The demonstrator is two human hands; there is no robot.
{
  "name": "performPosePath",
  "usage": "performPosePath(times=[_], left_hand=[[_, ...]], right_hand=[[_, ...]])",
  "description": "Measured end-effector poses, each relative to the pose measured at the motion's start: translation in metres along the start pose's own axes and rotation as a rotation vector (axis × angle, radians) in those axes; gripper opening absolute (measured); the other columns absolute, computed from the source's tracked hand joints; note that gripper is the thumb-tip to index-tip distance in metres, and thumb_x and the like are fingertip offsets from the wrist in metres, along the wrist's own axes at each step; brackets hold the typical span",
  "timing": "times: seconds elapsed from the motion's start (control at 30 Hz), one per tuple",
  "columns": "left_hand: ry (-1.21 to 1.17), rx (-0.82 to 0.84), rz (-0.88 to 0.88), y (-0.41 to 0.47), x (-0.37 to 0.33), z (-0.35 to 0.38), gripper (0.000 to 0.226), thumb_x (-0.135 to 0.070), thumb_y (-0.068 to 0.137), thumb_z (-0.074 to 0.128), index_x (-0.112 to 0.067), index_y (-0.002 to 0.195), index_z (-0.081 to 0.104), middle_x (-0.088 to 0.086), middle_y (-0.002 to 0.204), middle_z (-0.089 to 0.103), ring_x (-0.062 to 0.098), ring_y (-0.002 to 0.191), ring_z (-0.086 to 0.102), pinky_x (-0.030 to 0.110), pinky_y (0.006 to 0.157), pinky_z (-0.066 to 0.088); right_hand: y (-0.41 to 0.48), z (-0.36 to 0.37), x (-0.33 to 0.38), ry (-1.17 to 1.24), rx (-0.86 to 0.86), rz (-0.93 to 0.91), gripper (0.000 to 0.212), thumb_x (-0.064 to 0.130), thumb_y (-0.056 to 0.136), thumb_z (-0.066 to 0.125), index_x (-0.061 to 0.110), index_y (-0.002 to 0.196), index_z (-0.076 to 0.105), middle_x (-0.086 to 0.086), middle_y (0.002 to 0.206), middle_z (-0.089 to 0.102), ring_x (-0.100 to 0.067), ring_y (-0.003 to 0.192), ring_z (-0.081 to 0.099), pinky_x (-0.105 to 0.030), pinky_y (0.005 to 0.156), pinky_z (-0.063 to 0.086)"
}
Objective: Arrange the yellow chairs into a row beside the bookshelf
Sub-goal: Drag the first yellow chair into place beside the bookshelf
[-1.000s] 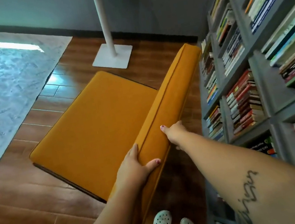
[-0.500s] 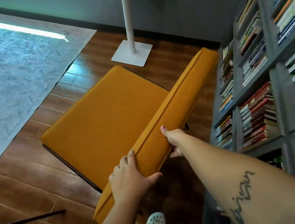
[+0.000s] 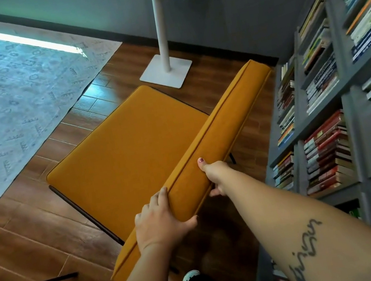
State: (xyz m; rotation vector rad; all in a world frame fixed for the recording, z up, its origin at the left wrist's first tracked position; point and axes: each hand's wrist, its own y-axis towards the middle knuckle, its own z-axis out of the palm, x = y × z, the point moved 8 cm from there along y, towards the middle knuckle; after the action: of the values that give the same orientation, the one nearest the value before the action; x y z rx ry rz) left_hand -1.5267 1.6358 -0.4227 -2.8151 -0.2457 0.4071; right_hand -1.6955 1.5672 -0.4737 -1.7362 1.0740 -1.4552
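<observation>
Head cam | yellow chair [image 3: 132, 154] sits angled on the wood floor [image 3: 36, 238], backrest [image 3: 229, 113] just beside the bookshelf [image 3: 349, 113] | mustard upholstery, piped seams, thin dark frame | your left hand [image 3: 158, 221] and right hand [image 3: 214, 174] both grip the backrest's top edge | likely soft padding over a stiff frame, moderate weight; hold the top edge with hands spread to steer.

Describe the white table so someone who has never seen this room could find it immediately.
Find the grey bookshelf on the right, then the yellow chair beside it. Just beyond the chair stands the white pedestal table: the only white furniture, one slim post on a flat square base.
</observation>
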Motion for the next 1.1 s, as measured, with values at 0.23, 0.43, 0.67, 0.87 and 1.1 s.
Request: performPosePath(times=[0.23,0.43,0.67,0.87,1.1], left_hand=[[-0.049,-0.013,-0.012,0.022,-0.002,-0.004,0.104,-0.078,0.070,0.055,-0.026,0.151,0.016,-0.005,0.149,0.036,0.017,0.127,0.043,0.035,0.105,0.039],[-0.051,-0.022,-0.022,0.043,-0.004,-0.009,0.104,-0.078,0.070,0.055,-0.026,0.151,0.015,-0.005,0.150,0.035,0.017,0.129,0.042,0.036,0.106,0.038],[-0.041,-0.045,-0.040,0.070,-0.005,-0.018,0.105,-0.079,0.069,0.054,-0.026,0.150,0.016,-0.006,0.149,0.036,0.016,0.128,0.043,0.035,0.105,0.038],[-0.041,-0.070,-0.049,0.095,-0.004,-0.027,0.104,-0.080,0.067,0.055,-0.027,0.150,0.019,-0.007,0.144,0.041,0.015,0.123,0.046,0.033,0.102,0.041],[-0.043,-0.081,-0.053,0.129,-0.001,-0.039,0.102,-0.078,0.069,0.056,-0.028,0.149,0.020,-0.007,0.143,0.042,0.015,0.124,0.045,0.032,0.102,0.039]], right_hand=[[0.009,0.003,0.023,-0.017,0.001,-0.003,0.074,0.047,0.090,0.057,0.018,0.148,0.020,-0.015,0.148,0.036,-0.040,0.132,0.041,-0.054,0.102,0.043],[0.018,0.008,0.044,-0.042,0.000,-0.014,0.072,0.047,0.091,0.056,0.017,0.147,0.022,-0.015,0.147,0.037,-0.041,0.130,0.043,-0.052,0.101,0.045],[0.027,0.014,0.072,-0.064,-0.006,-0.032,0.070,0.046,0.091,0.056,0.016,0.145,0.023,-0.016,0.146,0.039,-0.041,0.127,0.046,-0.050,0.099,0.047],[0.038,0.022,0.096,-0.046,0.016,-0.048,0.074,0.046,0.092,0.056,0.016,0.148,0.018,-0.016,0.148,0.035,-0.041,0.131,0.042,-0.051,0.101,0.044],[0.051,0.034,0.129,-0.067,0.012,-0.045,0.074,0.047,0.091,0.056,0.015,0.147,0.020,-0.016,0.147,0.036,-0.041,0.130,0.043,-0.050,0.100,0.046]])
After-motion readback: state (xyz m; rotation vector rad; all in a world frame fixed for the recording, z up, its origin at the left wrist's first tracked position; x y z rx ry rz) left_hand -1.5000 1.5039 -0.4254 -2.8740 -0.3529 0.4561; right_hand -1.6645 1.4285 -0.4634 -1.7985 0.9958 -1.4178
